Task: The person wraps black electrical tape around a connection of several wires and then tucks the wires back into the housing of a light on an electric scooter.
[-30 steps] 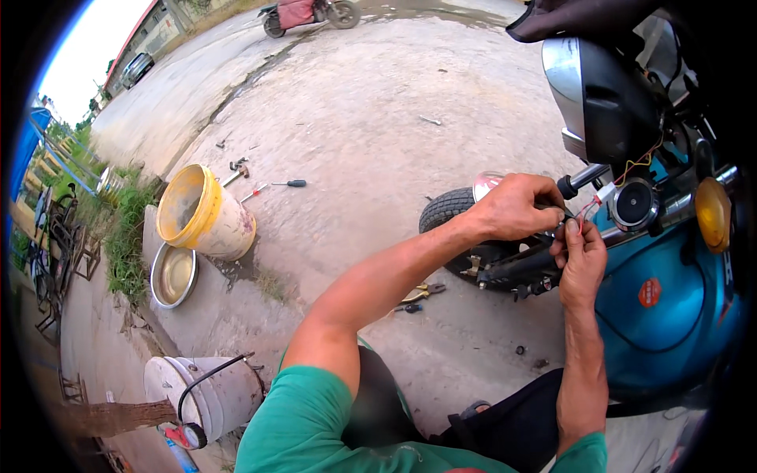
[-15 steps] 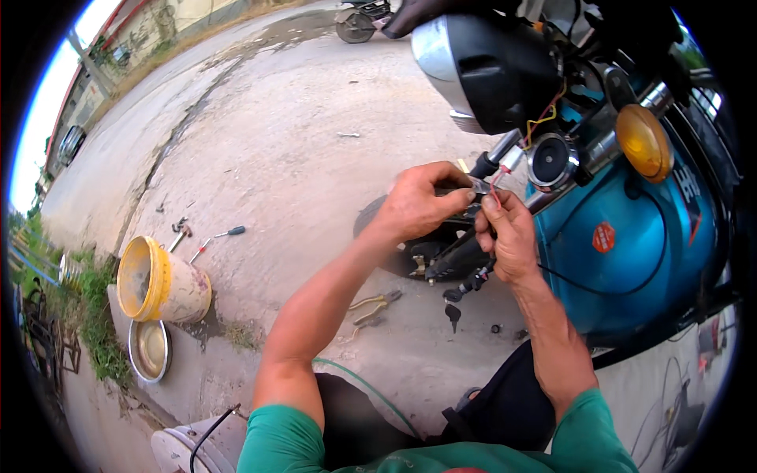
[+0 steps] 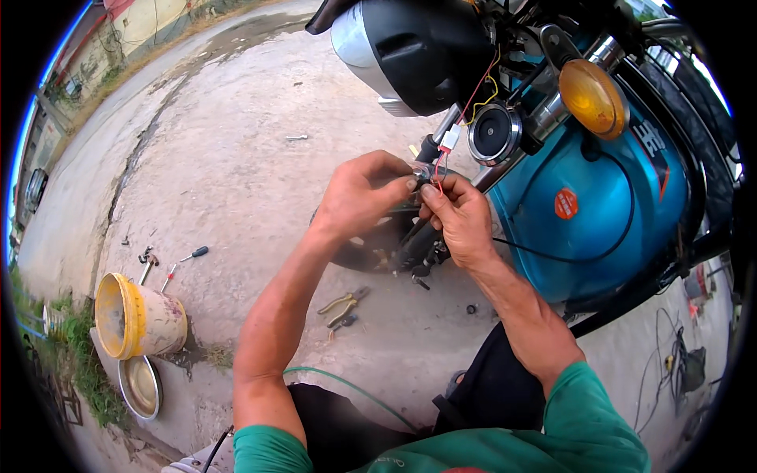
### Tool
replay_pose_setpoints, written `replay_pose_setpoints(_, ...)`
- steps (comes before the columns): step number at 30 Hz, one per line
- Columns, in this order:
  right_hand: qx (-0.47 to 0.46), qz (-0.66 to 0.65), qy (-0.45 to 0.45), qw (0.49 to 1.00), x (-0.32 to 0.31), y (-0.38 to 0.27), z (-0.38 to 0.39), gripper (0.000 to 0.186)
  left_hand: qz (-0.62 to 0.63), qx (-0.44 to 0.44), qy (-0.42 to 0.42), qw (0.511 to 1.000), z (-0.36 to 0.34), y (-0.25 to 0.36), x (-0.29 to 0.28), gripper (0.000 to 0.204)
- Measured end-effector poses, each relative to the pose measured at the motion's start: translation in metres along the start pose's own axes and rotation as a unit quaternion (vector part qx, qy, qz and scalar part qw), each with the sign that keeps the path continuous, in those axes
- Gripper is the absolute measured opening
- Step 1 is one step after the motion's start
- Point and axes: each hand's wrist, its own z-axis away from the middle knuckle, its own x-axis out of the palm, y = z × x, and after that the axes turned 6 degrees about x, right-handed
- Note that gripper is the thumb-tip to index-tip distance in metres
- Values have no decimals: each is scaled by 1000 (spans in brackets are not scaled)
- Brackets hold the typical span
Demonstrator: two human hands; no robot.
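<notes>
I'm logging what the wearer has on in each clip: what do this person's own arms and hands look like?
The left hand and right hand wear no gloves, and no watch or bracelet shows on the wrists. The forearms are uncovered. The left sleeve and right sleeve are short and green, part of a green shirt.

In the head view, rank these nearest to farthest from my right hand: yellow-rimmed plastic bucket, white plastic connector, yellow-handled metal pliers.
1. White plastic connector: just above your right hand.
2. Yellow-handled metal pliers: on the ground, lower left.
3. Yellow-rimmed plastic bucket: farther left.
</notes>
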Motion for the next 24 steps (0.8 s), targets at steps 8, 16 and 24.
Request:
replay_pose_setpoints(8, 70, -48, -23, 996, 5, -8, 6, 17, 0, -23, 11, 1000, -1, 4, 1, 29)
replay_pose_setpoints(16, 154, -147, -32, 977, 4, -18, 8, 14, -133, 89, 108, 981, -4, -2, 8, 27)
replay_pose_setpoints(24, 109, -131, -63, 983, -6, 0, 0, 14, -212, 285, 173, 919, -8, -11, 24, 41)
